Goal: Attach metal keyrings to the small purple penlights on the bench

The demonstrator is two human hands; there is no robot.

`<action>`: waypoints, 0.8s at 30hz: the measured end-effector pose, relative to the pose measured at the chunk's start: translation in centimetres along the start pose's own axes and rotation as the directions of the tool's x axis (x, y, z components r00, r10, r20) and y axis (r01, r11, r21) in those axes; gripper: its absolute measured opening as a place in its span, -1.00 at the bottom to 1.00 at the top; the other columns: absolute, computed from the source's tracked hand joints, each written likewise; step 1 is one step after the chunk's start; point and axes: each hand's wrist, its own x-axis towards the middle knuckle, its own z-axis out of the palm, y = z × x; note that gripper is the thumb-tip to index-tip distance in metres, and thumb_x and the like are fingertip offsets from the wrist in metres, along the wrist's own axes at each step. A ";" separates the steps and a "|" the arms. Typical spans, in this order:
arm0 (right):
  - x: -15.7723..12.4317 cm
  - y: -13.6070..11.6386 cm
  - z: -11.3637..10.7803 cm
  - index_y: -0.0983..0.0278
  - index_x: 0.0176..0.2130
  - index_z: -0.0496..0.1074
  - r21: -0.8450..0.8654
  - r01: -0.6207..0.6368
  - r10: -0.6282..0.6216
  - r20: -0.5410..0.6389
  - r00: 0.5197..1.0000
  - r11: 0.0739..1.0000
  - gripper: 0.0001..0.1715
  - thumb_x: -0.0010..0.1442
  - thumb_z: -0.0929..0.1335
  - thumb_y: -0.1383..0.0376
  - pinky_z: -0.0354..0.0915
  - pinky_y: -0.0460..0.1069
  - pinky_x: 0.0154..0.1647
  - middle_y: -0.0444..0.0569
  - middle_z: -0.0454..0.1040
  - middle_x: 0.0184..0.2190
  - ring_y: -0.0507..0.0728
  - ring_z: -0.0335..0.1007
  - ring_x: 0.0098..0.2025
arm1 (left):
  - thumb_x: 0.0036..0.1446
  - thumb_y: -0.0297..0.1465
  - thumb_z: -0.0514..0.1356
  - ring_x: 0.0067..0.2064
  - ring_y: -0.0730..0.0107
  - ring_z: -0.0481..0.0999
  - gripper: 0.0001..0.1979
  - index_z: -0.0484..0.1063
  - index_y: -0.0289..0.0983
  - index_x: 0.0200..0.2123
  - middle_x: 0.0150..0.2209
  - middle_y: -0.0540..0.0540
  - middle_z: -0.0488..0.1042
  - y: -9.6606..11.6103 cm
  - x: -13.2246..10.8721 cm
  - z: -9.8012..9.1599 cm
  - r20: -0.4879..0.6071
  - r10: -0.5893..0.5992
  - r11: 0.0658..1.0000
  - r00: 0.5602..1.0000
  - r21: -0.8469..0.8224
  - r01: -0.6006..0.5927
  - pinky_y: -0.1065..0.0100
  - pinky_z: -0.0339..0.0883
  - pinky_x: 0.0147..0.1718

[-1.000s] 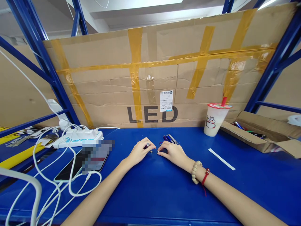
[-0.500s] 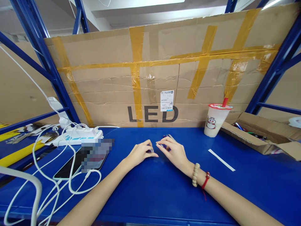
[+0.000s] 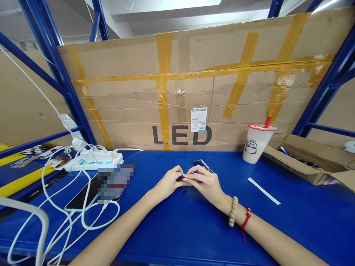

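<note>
Over the middle of the blue table, my left hand point(image 3: 169, 182) is closed, pinching a short dark-blue pen part point(image 3: 180, 178) between thumb and fingers. My right hand point(image 3: 205, 184) meets it from the right, with its fingertips pinched together at the end of that same part. Fingers cover most of the piece, so its full length is hidden. Just behind my right hand lie several blue and silver pen pieces point(image 3: 204, 164), partly covered by the fingers.
A lidded drink cup point(image 3: 253, 146) with a red straw stands at the right, beside an open cardboard box point(image 3: 298, 168) of pens. A white strip point(image 3: 264, 191) lies nearer. On the left are two phones point(image 3: 83, 194), white cables point(image 3: 85, 184) and a power strip point(image 3: 97, 159). Cardboard point(image 3: 133, 107) stands behind.
My hands were a little apart, and their fingertips now meet. The dark-blue part shows more plainly in my left fingers. The pen pieces behind my right hand are less covered.
</note>
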 end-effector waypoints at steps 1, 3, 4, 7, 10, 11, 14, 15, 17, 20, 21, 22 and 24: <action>0.0 0.0 -0.1 0.17 -0.29 0.52 -0.019 0.001 0.000 0.013 1.000 1.000 -0.61 0.22 0.18 0.10 0.22 -0.17 -0.49 -0.06 0.45 -0.30 -0.07 0.32 -0.49 | 0.10 -0.17 0.08 -0.35 0.49 0.32 -0.68 0.42 -0.29 -0.45 -0.37 -0.01 0.28 0.1 0.0 0.1 -0.004 0.001 1.000 1.000 -0.003 -0.001 0.46 0.21 -0.33; 0.1 -0.1 -0.1 0.17 -0.30 0.52 -0.042 -0.013 0.014 0.032 0.999 0.999 -0.61 0.22 0.18 0.09 0.21 -0.17 -0.51 -0.06 0.45 -0.30 -0.08 0.30 -0.51 | 0.10 -0.17 0.07 -0.34 0.48 0.33 -0.68 0.41 -0.30 -0.47 -0.37 -0.02 0.28 0.2 0.0 0.1 -0.008 -0.005 1.000 1.000 -0.001 0.005 0.46 0.21 -0.33; 0.1 -0.1 -0.2 0.17 -0.30 0.52 -0.044 -0.028 0.029 0.028 0.999 0.999 -0.61 0.21 0.19 0.08 0.21 -0.17 -0.51 -0.07 0.45 -0.30 -0.09 0.29 -0.53 | 0.10 -0.17 0.07 -0.35 0.48 0.33 -0.67 0.41 -0.31 -0.48 -0.38 -0.02 0.28 0.2 0.0 0.1 -0.014 -0.010 1.000 1.000 0.004 0.010 0.46 0.21 -0.34; 0.2 -0.3 -0.2 0.17 -0.31 0.51 -0.035 -0.055 0.055 0.005 0.998 0.998 -0.63 0.19 0.21 0.06 0.19 -0.17 -0.52 -0.08 0.43 -0.28 -0.12 0.24 -0.58 | 0.12 -0.17 0.05 -0.38 0.49 0.31 -0.65 0.40 -0.33 -0.48 -0.38 -0.03 0.26 0.5 0.0 -0.2 -0.027 0.001 1.000 1.000 0.019 0.000 0.46 0.20 -0.38; 0.4 -0.3 -0.3 0.18 -0.34 0.51 -0.032 -0.002 0.002 0.027 1.000 0.999 -0.65 0.18 0.23 0.07 0.17 -0.17 -0.54 -0.08 0.42 -0.26 -0.10 0.27 -0.54 | 0.14 -0.18 0.02 -0.37 0.48 0.31 -0.66 0.42 -0.32 -0.42 -0.36 -0.04 0.26 0.7 -0.2 -0.5 -0.001 0.036 0.998 0.999 0.047 -0.035 0.45 0.21 -0.36; 0.4 -0.4 -0.4 0.18 -0.35 0.50 -0.030 0.017 -0.016 0.039 0.999 0.999 -0.65 0.18 0.23 0.07 0.17 -0.17 -0.54 -0.07 0.42 -0.26 -0.09 0.28 -0.52 | 0.14 -0.18 0.02 -0.36 0.48 0.32 -0.65 0.42 -0.32 -0.41 -0.35 -0.04 0.26 0.8 -0.3 -0.5 0.009 0.041 0.997 0.999 0.058 -0.041 0.45 0.22 -0.35; 0.5 -0.4 -0.4 0.21 -0.37 0.49 -0.024 0.032 -0.030 0.061 0.998 0.999 -0.65 0.19 0.22 0.09 0.17 -0.17 -0.53 -0.07 0.41 -0.26 -0.09 0.27 -0.53 | 0.14 -0.16 0.01 -0.33 0.46 0.34 -0.65 0.43 -0.30 -0.40 -0.34 -0.04 0.27 0.8 -0.5 -0.2 0.029 0.038 0.995 0.999 0.090 -0.040 0.44 0.23 -0.31; 0.5 -0.5 -0.5 0.21 -0.37 0.48 -0.024 0.032 -0.031 0.069 0.997 0.999 -0.66 0.19 0.22 0.10 0.17 -0.17 -0.53 -0.07 0.41 -0.26 -0.10 0.26 -0.54 | 0.14 -0.15 0.01 -0.32 0.46 0.35 -0.64 0.43 -0.29 -0.40 -0.34 -0.04 0.28 0.8 -0.6 -0.1 0.032 0.031 0.994 0.999 0.101 -0.034 0.45 0.24 -0.30; 0.6 -0.4 -0.6 0.21 -0.37 0.46 -0.018 0.043 -0.041 0.079 0.996 0.999 -0.68 0.19 0.23 0.11 0.17 -0.17 -0.53 -0.09 0.42 -0.25 -0.10 0.28 -0.54 | 0.13 -0.13 0.00 -0.31 0.47 0.37 -0.64 0.42 -0.27 -0.37 -0.33 -0.03 0.29 1.1 -0.4 -0.2 0.030 0.007 0.990 1.000 0.144 -0.011 0.45 0.25 -0.30; 1.1 -0.2 -1.2 0.21 -0.36 0.43 0.006 0.028 -0.028 0.051 0.998 1.000 -0.74 0.17 0.25 0.14 0.20 -0.18 -0.49 -0.12 0.43 -0.21 -0.10 0.32 -0.51 | 0.02 -0.06 0.09 -0.26 0.40 0.39 -0.62 0.37 -0.20 -0.20 -0.23 -0.02 0.32 2.6 -0.1 -1.7 -0.034 0.004 0.959 0.999 0.282 0.006 0.40 0.29 -0.31; 1.3 0.0 -1.5 0.22 -0.36 0.42 0.012 -0.015 0.015 0.014 1.000 1.000 -0.75 0.16 0.26 0.13 0.22 -0.17 -0.47 -0.12 0.42 -0.19 -0.11 0.31 -0.53 | -0.03 -0.05 0.14 -0.19 0.34 0.38 -0.54 0.31 -0.18 -0.10 -0.17 -0.05 0.33 3.3 -0.1 -2.4 -0.091 0.039 0.944 0.995 0.330 -0.007 0.36 0.29 -0.27; 1.5 0.2 -1.8 0.23 -0.36 0.41 0.023 -0.069 0.069 -0.032 0.997 0.997 -0.76 0.15 0.27 0.13 0.23 -0.16 -0.47 -0.11 0.42 -0.18 -0.12 0.30 -0.56 | -0.06 -0.06 0.17 -0.13 0.29 0.36 -0.48 0.27 -0.17 -0.04 -0.14 -0.07 0.33 4.2 -0.5 -3.0 -0.191 0.079 0.932 0.978 0.363 -0.004 0.31 0.28 -0.20; 1.9 0.9 -2.5 0.24 -0.35 0.38 0.053 -0.184 0.190 -0.149 0.970 0.982 -0.76 0.14 0.27 0.12 0.24 -0.15 -0.50 -0.10 0.44 -0.20 -0.10 0.31 -0.57 | -0.01 -0.11 0.17 -0.14 0.29 0.36 -0.52 0.26 -0.17 -0.03 -0.13 -0.09 0.35 5.9 -2.2 -3.2 -0.421 0.118 0.931 0.899 0.361 0.047 0.25 0.28 -0.16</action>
